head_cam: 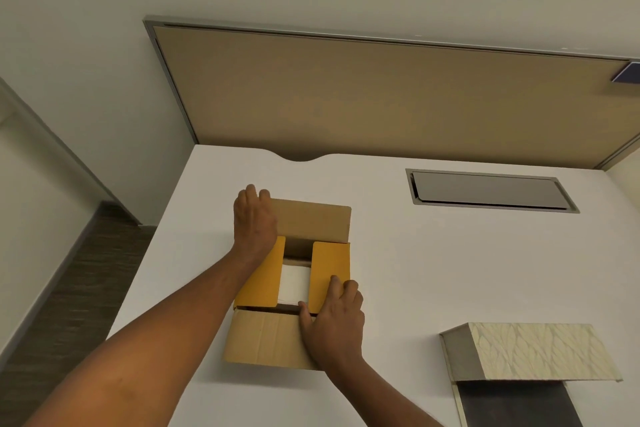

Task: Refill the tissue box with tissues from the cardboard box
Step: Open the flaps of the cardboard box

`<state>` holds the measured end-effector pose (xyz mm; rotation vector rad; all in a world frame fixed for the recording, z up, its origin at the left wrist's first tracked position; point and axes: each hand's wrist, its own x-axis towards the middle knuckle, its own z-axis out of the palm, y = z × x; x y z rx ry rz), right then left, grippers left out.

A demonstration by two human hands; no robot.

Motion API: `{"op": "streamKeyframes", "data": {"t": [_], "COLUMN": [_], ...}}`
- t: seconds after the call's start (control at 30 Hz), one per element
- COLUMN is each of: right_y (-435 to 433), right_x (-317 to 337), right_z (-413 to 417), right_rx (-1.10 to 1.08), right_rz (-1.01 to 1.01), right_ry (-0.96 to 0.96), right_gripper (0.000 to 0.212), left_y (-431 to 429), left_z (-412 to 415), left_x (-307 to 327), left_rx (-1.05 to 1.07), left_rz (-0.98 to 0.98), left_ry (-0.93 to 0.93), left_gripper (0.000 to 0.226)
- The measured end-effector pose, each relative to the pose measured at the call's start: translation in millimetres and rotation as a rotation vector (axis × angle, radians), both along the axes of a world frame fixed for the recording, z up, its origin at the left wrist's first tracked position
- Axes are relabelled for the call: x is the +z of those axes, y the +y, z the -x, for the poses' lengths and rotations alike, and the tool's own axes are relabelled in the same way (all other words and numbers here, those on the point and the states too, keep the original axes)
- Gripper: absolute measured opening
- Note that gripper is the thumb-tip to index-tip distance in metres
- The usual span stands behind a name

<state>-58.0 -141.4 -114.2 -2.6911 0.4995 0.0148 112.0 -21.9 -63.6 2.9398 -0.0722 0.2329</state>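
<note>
A cardboard box (266, 336) sits on the white desk (415, 270), its outer flaps folded out and two yellow inner flaps partly over the opening. Through the gap between them white tissues (294, 282) show inside. My left hand (254, 218) rests on the far flap at the box's back left corner, fingers curled over its edge. On the near right, my right hand (334, 315) holds the right inner flap, with the thumb at its near edge. The tissue box (526, 350), a cream leaf-patterned cover, stands open at the lower right with a dark panel below it.
A grey cable hatch (491, 189) is set into the desk at the back right. A tan partition panel (381, 97) with a metal frame rises behind the desk. Dark wooden floor (69, 288) lies past the desk's left edge.
</note>
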Motion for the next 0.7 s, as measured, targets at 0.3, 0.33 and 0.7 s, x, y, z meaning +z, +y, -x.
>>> {"op": "streamKeyframes", "data": {"t": [0.3,0.33,0.7], "right_y": [3.4,3.4,-0.1], "right_x": [-1.7,-1.6,10.9], "right_z": [-0.5,-0.6,-10.0], "right_rx": [0.016,0.018,-0.01], "right_rz": [0.016,0.02,-0.109], "right_ry": [-0.008,-0.008,0.033], "right_gripper": [0.059,0.058,0.062], "left_y": [6.8,8.1,14.4], "left_z": [6.3,7.5,23.2], "left_x": [-28.1,-30.9,-46.2], "left_rx": [-0.117,-0.14,-0.174], "left_rz": [0.096,0.102,0.084], "left_ry": [0.115,0.125,0.325], "left_gripper": [0.023,0.024,0.084]}}
